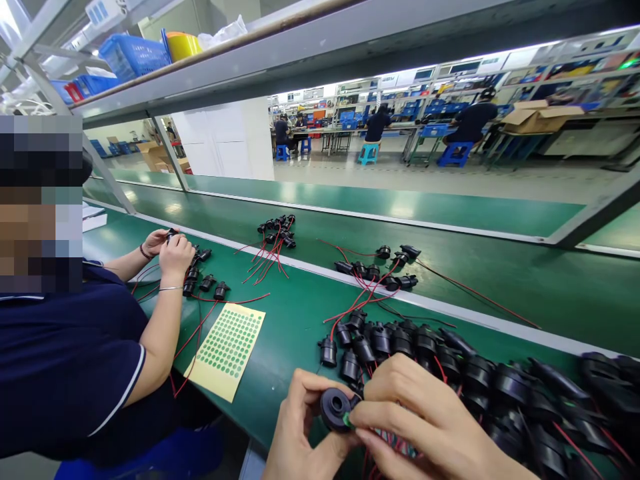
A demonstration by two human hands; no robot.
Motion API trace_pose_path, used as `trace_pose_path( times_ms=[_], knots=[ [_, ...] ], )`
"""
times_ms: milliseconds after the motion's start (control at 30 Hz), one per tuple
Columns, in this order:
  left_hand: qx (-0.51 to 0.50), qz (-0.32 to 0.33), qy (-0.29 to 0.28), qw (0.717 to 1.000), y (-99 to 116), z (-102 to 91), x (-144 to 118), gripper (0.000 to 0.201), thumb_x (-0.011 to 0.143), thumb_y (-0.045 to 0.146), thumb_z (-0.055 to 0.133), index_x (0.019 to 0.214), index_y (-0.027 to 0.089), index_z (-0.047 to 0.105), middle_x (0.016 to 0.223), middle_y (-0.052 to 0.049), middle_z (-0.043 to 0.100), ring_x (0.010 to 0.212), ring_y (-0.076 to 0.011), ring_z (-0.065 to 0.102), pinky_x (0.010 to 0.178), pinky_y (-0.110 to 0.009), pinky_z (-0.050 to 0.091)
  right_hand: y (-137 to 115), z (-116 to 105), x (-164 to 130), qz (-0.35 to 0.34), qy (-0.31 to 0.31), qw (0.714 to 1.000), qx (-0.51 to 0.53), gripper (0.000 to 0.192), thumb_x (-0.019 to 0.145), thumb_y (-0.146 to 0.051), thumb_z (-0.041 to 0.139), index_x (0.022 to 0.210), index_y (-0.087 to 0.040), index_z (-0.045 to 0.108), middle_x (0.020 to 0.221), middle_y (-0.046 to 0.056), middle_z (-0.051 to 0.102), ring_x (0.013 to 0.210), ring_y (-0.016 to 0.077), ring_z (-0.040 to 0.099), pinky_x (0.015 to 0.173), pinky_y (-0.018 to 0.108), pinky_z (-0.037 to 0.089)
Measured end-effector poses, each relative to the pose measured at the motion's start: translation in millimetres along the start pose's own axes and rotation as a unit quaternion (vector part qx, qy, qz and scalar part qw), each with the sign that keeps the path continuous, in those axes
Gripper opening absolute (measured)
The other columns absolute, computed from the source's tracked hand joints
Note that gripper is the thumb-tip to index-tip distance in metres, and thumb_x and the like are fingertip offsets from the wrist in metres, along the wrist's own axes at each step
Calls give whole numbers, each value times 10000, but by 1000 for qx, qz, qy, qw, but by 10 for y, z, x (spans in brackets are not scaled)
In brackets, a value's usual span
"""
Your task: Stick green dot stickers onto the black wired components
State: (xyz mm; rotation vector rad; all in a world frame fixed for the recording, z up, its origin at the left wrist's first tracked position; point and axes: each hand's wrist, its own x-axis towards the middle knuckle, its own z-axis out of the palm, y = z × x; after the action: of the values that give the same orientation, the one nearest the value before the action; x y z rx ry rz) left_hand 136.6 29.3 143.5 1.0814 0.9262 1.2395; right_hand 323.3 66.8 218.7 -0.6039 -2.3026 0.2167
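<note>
Low in the head view, my left hand [303,430] grips a round black buzzer [329,408] between thumb and fingers, its face with the centre hole turned up toward me. The fingertips of my right hand [420,417] are closed on a small green round sticker [347,419] at the buzzer's edge. Part of the buzzer's side is hidden behind my right fingers. Beyond and right of my hands lies a big pile of black buzzers [475,377] with red and black wires.
A yellow sheet of green dot stickers [215,375] lies on the green bench [280,327]. To the left, a co-worker [65,373] handles a small black part. More wired buzzers [373,272] rest along the white strip. Overhead runs a shelf [300,50] with blue baskets [135,57].
</note>
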Motion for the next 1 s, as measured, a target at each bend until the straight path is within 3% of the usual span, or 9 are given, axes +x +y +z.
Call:
trace_pose_path(
  times_ms=[200, 300, 400, 667, 867, 1000],
  knots=[
    [40, -6, 1, 999, -30, -21, -33, 479, 799, 604, 873, 1041, 226, 706, 982, -27, 746, 929, -172, 701, 865, -248, 518, 8, 132, -57, -62, 4, 995, -78, 229, 968, -8, 562, 1058, -183, 678, 801, 45, 799, 662, 192, 682, 646, 348, 571],
    [66, 2, 25, 998, -111, -32, -53, 473, 827, 631, 833, 1038, 232, 688, 947, -11, 725, 897, -165, 694, 850, -247, 520, -13, 263, -105, -63, -5, 992, -106, 219, 1014, -26, 527, 1099, -148, 688, 871, 83, 824, 735, 213, 735, 693, 361, 586],
    [63, 21, 38, 997, -162, -52, -48, 500, 870, 674, 762, 1064, 223, 667, 950, -24, 711, 901, -177, 685, 856, -274, 525, 0, 350, -109, -55, 18, 991, -117, 224, 1016, -46, 514, 1075, -165, 694, 817, 71, 806, 695, 211, 726, 651, 349, 567],
    [-3, 0, 12, 1000, 1, -125, 5, 494, 809, 603, 868, 1038, 211, 675, 990, -41, 722, 903, -173, 679, 871, -293, 506, 66, 125, -25, 71, 73, 993, 62, 146, 1020, -105, 608, 991, -236, 666, 782, 1, 709, 680, 147, 677, 602, 232, 548],
    [7, -16, -3, 1000, -51, -76, -41, 534, 775, 633, 878, 1016, 206, 667, 954, -34, 690, 891, -178, 655, 829, -282, 496, 42, 179, -103, 88, 27, 989, 114, 73, 1046, -196, 652, 994, -246, 639, 857, 18, 690, 757, 176, 668, 651, 256, 558],
    [58, -30, 8, 998, -36, -106, -95, 505, 770, 608, 894, 1017, 217, 692, 975, -42, 718, 922, -203, 660, 843, -291, 487, 21, 237, -201, 164, -24, 972, 167, 108, 1045, -189, 646, 1015, -268, 579, 940, 8, 653, 822, 174, 641, 727, 251, 556]
  ],
)
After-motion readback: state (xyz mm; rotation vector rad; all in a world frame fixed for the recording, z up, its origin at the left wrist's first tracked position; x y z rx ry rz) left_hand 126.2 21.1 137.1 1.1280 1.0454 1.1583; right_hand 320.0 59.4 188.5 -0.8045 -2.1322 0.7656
